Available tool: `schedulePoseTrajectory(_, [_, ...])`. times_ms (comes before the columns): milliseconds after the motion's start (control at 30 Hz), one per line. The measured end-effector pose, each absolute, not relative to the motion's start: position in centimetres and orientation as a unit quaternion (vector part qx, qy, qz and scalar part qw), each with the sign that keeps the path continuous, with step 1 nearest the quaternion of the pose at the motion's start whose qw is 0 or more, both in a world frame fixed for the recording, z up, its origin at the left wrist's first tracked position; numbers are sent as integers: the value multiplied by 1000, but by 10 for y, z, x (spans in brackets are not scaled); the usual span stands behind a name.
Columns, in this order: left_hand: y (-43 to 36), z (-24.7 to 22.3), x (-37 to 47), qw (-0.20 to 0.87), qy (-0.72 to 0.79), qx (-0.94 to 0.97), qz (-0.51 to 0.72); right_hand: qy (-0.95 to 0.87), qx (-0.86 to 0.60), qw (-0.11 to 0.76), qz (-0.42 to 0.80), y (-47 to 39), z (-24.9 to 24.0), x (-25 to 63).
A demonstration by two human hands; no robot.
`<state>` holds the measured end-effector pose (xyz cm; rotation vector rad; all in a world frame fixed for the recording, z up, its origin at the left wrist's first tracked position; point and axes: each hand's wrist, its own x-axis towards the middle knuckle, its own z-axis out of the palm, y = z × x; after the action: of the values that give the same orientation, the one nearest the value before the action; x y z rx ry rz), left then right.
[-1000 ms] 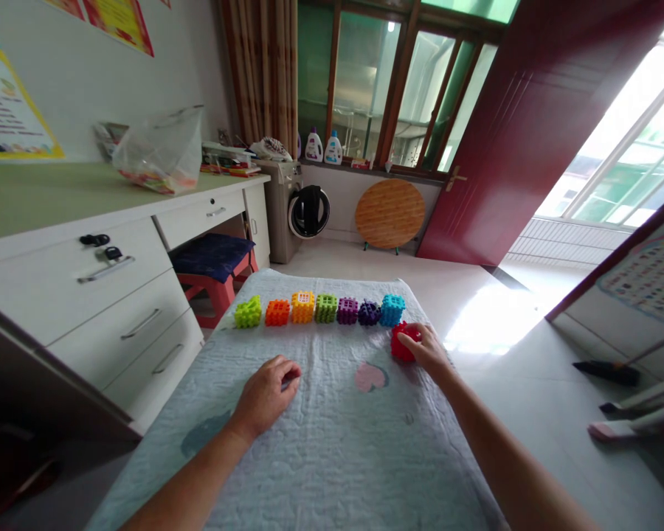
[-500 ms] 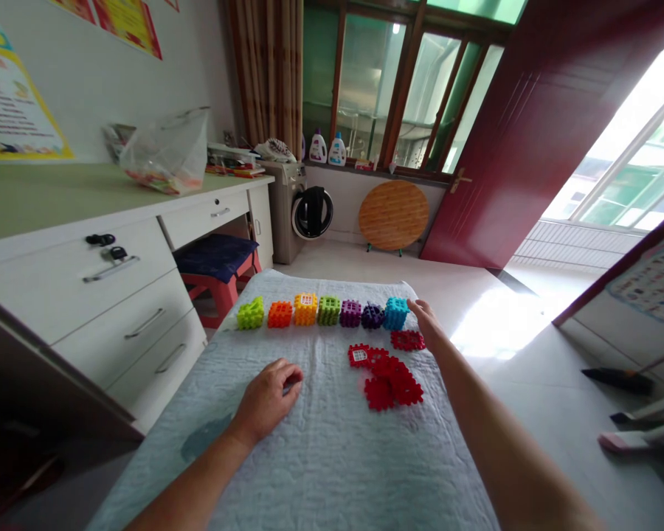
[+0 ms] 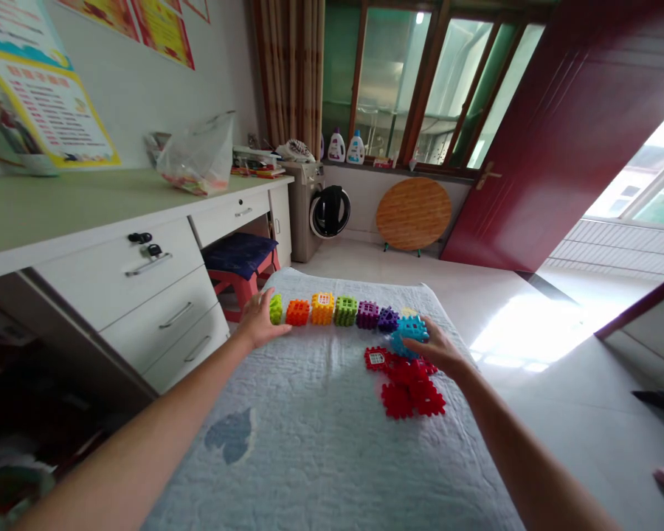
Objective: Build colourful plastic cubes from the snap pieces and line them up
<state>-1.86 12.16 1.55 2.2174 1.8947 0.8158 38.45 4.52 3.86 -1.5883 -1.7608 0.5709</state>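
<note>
Blue toy block [image 3: 403, 332] had shifted off the right end of the row of blocks [image 3: 322, 308], pinched between the right hand's [image 3: 443, 348] thumb and fingers right of the frame's centre, by the flat red panels [image 3: 406, 380] (one bore a white grid [image 3: 376, 359]); work had evidently passed from red to blue. Left of centre, the left hand [image 3: 260, 321] had come beside the lime block [image 3: 277, 310], spread wide, contact unclear

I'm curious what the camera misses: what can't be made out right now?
Head view, throughout:
Yellow-green block: left part, hidden by left hand.
Blue block: right part, hidden by right hand.
Dark red door: top, cut off by upper edge.
Plastic bag: contents, blurred through its plastic.
</note>
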Motion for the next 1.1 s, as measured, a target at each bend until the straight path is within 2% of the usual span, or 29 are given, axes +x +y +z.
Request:
schedulePoseTrajectory(167, [148,12,-28,92,604,774,170,-784,-525,306,128,5,47,339])
schedulePoseTrajectory(333, [148,23,-25,78,625,772,84,-840,-470,242,125,-23,54,306])
schedulePoseTrajectory(467, [133,27,-24,77,632,766,89,-870,-421,193,168,-31,69,302])
schedulePoseTrajectory(567, [110,32,-18,103,622,762,147,-872,-383,187,240,-22,78,311])
schedulePoseTrajectory(633, [89,38,-7,126,598,764,208,-843,-414,228,257,-6,77,321])
schedulePoseTrajectory(700, [69,45,9,154,551,780,254,-793,-489,291,216,20,68,333])
schedulePoseTrajectory(800, [48,52,38,214,477,812,260,-700,-610,336,156,66,46,350])
schedulePoseTrajectory(867, [44,54,54,242,432,836,234,-680,-648,303,159,93,31,358])
schedulePoseTrajectory(933, [49,53,66,228,407,856,221,-694,-652,268,151,112,18,361])
schedulePoseTrajectory(1100, [97,55,79,109,450,849,255,-758,-613,191,112,126,1,354])
